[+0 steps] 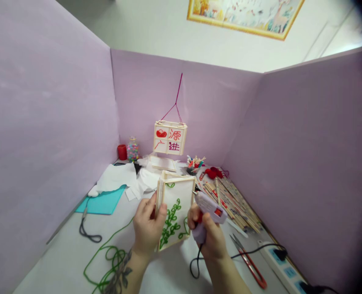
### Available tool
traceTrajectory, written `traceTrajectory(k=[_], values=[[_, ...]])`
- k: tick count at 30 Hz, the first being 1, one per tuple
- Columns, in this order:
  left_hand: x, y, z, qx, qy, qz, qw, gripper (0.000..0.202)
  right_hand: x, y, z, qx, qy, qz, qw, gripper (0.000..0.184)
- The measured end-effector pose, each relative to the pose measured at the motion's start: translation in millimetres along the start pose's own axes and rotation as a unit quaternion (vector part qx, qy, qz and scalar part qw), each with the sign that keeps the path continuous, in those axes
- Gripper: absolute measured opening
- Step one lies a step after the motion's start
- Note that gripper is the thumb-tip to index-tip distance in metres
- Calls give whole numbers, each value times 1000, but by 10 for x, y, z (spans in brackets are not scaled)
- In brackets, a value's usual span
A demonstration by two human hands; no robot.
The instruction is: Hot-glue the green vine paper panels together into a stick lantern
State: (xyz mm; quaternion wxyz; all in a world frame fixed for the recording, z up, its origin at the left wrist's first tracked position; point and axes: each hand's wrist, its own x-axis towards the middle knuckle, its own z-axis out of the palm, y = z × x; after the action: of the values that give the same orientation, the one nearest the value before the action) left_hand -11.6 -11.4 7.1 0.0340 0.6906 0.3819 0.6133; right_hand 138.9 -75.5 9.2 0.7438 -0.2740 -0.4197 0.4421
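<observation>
Shows closest, at lower left, a loose tangle of green cord [115, 261] on the white tabletop [61, 261]. Shows at lower right a power strip [281, 264] with black plugs in it and, just beside it, a pair of red-handled scissors [244, 254] with blades toward the back.

Grips a box frame [179, 196] with white panels in the left hand [148, 222], with thumb across the front and fingers clamped around its left side, at the middle of the table. Bears on its facing panel a leafy sprig [170, 224] in green. Clasps a lilac glue gun [213, 207] in the right hand [213, 234], with fingers closed around the handle. Points the nozzle [194, 192] at the frame's upper right edge; cannot tell whether touching.

Has farther left a teal sheet [104, 204], with a white cloth [116, 177] overlapping its far edge; to the right, many thin sticks [229, 204] side by side.

Has beyond these a red bundle [214, 173], a holder full of pens [193, 170], a jar of coloured beads [133, 150] and a red cylinder [122, 152]. Shows at the back a lantern [170, 138] with red and purple characters, hung from a purple cord [178, 90] before a lilac panel [138, 94]; above, a gold-framed picture [245, 14].
</observation>
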Motion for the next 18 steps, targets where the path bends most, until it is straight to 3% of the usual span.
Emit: traceTrajectory(k=[7,13,18], values=[[8,16,3,-10,5,7,1000,28,-10,-10,29,8,-3,-7,1000,47],[19,37,-5,-7,3,6,1000,28,1,16,15,-11,20,29,999,45],[32,46,-11,-9,-1,5,1000,27,16,2,41,-36,33,4,999,48]])
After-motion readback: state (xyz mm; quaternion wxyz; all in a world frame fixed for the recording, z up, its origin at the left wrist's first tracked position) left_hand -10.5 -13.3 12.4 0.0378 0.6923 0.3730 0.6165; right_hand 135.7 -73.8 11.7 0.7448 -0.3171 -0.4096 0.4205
